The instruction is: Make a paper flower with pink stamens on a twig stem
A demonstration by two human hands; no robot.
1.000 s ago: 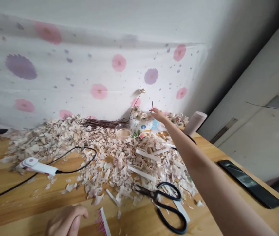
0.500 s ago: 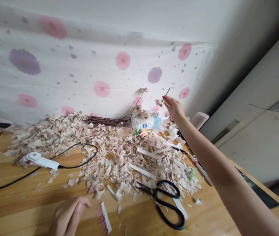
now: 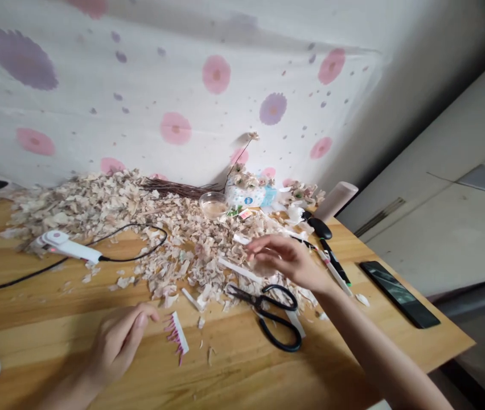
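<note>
My right hand (image 3: 289, 263) hovers over the near right part of a big heap of pale, dry petal-like scraps (image 3: 200, 245), fingers apart and nothing in them. Just below it lies a pair of black-handled scissors (image 3: 268, 307), blades pointing left. My left hand (image 3: 118, 339) rests at the front of the wooden table, its fingers curled closed with nothing seen in them. Right beside it is a white strip with pink-purple tips (image 3: 177, 334). Pale dried flowers (image 3: 246, 177) on thin twigs stand by a white and blue packet (image 3: 249, 197) at the back; more flowers (image 3: 306, 192) lie right of it.
A white corded device (image 3: 69, 246) lies on the left. Brown twigs (image 3: 178, 187) and a clear round dish (image 3: 213, 205) are at the back. To the right lie pens (image 3: 335, 262), a black mouse (image 3: 320, 228), a white roll (image 3: 337, 199) and a phone (image 3: 399, 294).
My right hand has let go of the flower twig and come back toward me, down over the scraps. My left hand stays at the table's front. The view has tilted down.
</note>
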